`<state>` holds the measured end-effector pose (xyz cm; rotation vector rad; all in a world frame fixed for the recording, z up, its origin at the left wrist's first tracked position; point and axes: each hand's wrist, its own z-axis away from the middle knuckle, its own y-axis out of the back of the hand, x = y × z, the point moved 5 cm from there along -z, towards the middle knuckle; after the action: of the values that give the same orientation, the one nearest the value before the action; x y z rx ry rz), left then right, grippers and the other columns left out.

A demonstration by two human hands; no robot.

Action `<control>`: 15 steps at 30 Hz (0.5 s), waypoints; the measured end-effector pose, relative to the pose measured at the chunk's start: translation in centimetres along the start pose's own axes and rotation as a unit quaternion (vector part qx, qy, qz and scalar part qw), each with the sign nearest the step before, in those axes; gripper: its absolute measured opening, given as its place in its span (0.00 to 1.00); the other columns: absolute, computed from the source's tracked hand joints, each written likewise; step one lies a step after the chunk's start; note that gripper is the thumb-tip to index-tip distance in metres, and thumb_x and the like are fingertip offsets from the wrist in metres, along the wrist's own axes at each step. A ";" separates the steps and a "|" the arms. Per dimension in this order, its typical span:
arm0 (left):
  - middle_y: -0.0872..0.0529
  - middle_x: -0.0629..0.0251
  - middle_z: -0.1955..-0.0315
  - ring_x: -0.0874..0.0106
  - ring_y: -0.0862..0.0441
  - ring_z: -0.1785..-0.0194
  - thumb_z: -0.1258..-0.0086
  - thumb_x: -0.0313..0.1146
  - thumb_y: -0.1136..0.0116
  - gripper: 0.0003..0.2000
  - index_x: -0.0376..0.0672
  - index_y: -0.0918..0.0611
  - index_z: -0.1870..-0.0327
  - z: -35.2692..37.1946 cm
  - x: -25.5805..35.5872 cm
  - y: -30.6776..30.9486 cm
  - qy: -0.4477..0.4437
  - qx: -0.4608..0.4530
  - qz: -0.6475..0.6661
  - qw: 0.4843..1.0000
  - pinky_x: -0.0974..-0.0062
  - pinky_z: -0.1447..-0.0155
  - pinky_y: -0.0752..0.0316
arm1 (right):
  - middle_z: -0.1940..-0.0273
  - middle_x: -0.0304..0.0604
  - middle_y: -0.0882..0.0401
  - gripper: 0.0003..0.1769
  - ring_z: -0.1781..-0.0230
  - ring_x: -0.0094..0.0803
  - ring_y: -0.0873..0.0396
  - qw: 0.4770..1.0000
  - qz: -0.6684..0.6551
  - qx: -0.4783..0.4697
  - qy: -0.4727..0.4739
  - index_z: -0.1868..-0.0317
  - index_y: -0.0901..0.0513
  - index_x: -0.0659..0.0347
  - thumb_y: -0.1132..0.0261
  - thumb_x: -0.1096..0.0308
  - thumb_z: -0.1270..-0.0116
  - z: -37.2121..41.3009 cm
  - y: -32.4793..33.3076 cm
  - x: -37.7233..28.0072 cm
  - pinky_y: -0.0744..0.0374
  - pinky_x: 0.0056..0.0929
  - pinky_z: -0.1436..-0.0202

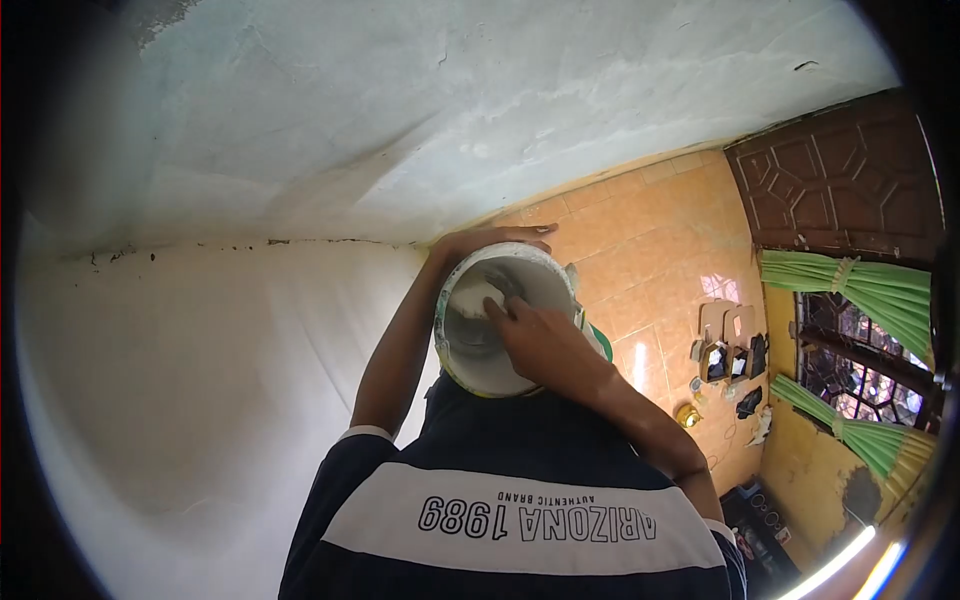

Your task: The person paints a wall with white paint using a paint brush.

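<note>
A white bucket (449, 360) is held against the front of my body, its open top facing me and its rim smeared with pale material. Round its far side lies my left hand (500, 237), holding the bucket from outside with the fingers stretched along the wall. My right hand (545, 345) reaches in over the near right rim, fingers closed and bent down. White paste (474, 296) sits inside by those fingertips. Beside them is a greyish, blade-like shape, and what the right hand grips is mostly hidden by the fingers.
A pale plastered wall (330, 110) rises close ahead and to the left. On the orange tiled floor (640, 260) at the right are small chairs (715, 350) and a yellow pot (688, 415). Beyond are a brown door (840, 170), green curtains (850, 285) and a window.
</note>
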<state>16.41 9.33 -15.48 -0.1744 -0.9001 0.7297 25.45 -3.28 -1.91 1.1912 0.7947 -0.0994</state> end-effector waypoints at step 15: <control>0.11 0.68 0.42 0.76 0.17 0.41 0.12 0.56 0.44 0.25 0.43 0.16 0.33 -0.3 -0.4 -0.4 0.057 0.037 0.043 0.997 0.75 0.31 0.26 | 0.59 0.56 0.09 0.13 0.60 0.51 0.06 0.985 0.120 -0.057 -0.108 0.51 0.07 0.68 0.33 0.73 0.32 -1.7 -0.3 -0.4 0.10 0.47 0.60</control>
<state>16.70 8.81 -15.73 -0.1888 -0.7604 0.8241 24.15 -2.10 -2.15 1.1377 0.4568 0.0157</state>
